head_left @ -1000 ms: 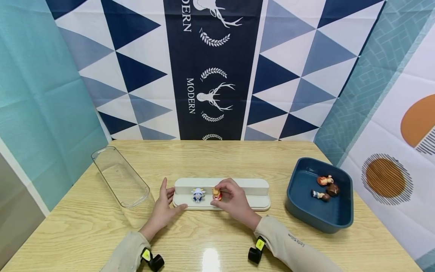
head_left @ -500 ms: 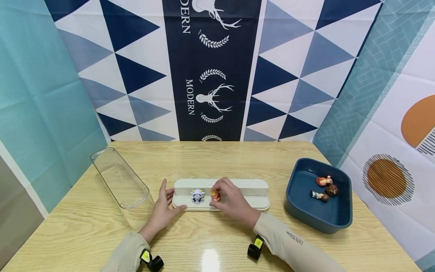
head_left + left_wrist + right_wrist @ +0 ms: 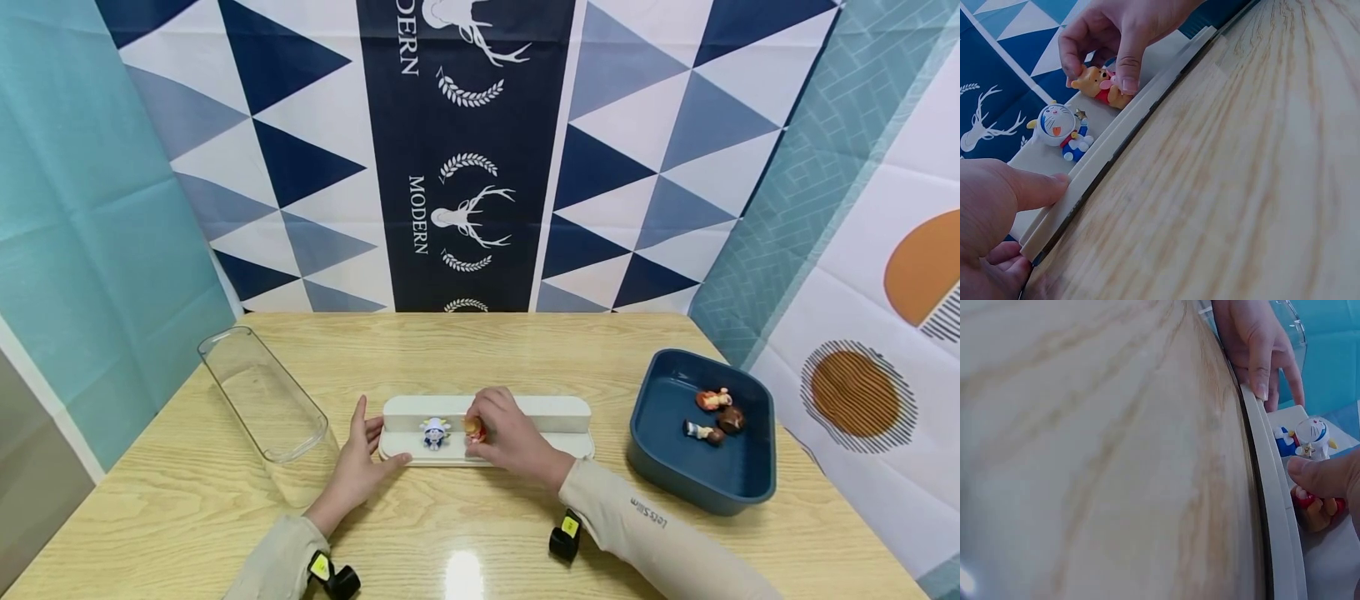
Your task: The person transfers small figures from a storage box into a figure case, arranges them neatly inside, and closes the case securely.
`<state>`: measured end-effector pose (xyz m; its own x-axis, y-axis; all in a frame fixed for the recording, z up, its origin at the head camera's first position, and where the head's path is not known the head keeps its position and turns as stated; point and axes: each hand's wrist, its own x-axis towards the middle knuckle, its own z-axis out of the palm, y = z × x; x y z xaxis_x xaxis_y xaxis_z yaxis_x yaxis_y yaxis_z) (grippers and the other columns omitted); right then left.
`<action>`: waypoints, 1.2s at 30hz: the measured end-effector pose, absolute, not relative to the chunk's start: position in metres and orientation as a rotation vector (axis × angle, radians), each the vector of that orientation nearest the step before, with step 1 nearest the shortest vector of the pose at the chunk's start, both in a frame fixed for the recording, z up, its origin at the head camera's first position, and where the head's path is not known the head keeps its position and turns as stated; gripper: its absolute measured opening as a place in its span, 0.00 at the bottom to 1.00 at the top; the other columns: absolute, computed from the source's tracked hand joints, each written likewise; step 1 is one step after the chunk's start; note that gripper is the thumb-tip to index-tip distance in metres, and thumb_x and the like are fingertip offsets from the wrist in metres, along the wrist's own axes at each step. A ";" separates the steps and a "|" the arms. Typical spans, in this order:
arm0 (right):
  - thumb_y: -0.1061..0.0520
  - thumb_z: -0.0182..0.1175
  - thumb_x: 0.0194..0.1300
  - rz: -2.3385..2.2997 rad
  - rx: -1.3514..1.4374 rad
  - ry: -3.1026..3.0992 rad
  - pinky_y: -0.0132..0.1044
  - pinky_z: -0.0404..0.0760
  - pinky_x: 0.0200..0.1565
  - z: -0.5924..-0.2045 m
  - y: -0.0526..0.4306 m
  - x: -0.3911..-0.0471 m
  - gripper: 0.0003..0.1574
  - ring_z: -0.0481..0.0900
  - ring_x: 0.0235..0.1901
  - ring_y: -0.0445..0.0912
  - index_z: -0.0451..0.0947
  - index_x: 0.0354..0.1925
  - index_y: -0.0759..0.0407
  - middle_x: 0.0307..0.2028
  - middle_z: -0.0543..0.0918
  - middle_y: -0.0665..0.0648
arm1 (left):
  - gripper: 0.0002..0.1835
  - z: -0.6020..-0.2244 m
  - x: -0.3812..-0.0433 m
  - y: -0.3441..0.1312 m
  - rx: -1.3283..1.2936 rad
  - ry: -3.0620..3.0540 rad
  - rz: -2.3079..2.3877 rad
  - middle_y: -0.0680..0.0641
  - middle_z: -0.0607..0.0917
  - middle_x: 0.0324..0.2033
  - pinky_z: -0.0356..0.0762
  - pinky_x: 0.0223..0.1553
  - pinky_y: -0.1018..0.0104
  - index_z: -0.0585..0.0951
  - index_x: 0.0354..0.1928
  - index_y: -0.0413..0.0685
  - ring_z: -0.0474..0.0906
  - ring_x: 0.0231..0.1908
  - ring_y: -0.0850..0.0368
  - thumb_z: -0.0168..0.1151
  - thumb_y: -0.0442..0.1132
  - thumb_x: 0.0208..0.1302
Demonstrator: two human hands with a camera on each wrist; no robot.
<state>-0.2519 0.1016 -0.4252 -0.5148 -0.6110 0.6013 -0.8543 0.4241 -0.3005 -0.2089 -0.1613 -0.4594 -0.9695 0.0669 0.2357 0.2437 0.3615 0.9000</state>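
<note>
A long white display base (image 3: 570, 446) with a raised back step lies near the middle of the table. My left hand (image 3: 362, 462) is at its left end, the straight thumb resting on the front edge and the other fingers beside the end. A Doraemon figurine (image 3: 434, 434) in a white horned hood sits on the base's lower ledge. To its right, my right hand (image 3: 513, 437) pinches a Winnie the Pooh figurine (image 3: 1102, 86) between thumb and fingers, at the ledge. Pooh wears red and has a small pink figure at its front. The fingers partly cover it.
A blue bin (image 3: 656, 454) at the right holds several small figurines (image 3: 708, 404). On the left lies a clear plastic box (image 3: 262, 396), close to my left forearm. The wooden table (image 3: 420, 542) ends at a patterned cloth backdrop (image 3: 465, 125).
My right hand has turned slightly over the Pooh figurine, shifting a little left and hiding more of it. The left hand and the Doraemon figurine hold their places.
</note>
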 end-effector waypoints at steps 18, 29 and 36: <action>0.43 0.81 0.38 0.507 1.290 -2.298 0.49 0.74 0.56 -0.415 0.108 -0.258 0.37 0.71 0.48 0.52 0.74 0.42 0.56 0.43 0.76 0.54 | 0.60 -0.459 -0.209 -0.162 -0.286 -2.455 -1.673 0.22 0.68 0.60 0.65 0.68 0.45 0.35 0.74 0.27 0.67 0.62 0.27 0.73 0.26 0.56; 0.40 0.80 0.39 0.457 1.290 -2.353 0.49 0.74 0.56 -0.415 0.111 -0.260 0.38 0.70 0.50 0.51 0.73 0.42 0.54 0.45 0.75 0.54 | 0.59 -0.459 -0.210 -0.162 -0.297 -2.451 -1.663 0.22 0.68 0.60 0.65 0.67 0.45 0.35 0.74 0.26 0.67 0.62 0.27 0.72 0.26 0.56; 0.39 0.79 0.39 0.437 1.297 -2.365 0.49 0.74 0.56 -0.415 0.112 -0.259 0.38 0.70 0.50 0.51 0.73 0.43 0.54 0.46 0.75 0.54 | 0.59 -0.459 -0.209 -0.162 -0.298 -2.456 -1.663 0.22 0.68 0.60 0.65 0.68 0.45 0.35 0.74 0.26 0.67 0.62 0.27 0.72 0.26 0.56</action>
<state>-0.2594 0.1120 -0.4145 -0.4855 -0.7242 0.4897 -0.8514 0.5188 -0.0770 -0.2088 -0.1617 -0.4593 -0.9673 0.0747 0.2425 0.2529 0.3617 0.8973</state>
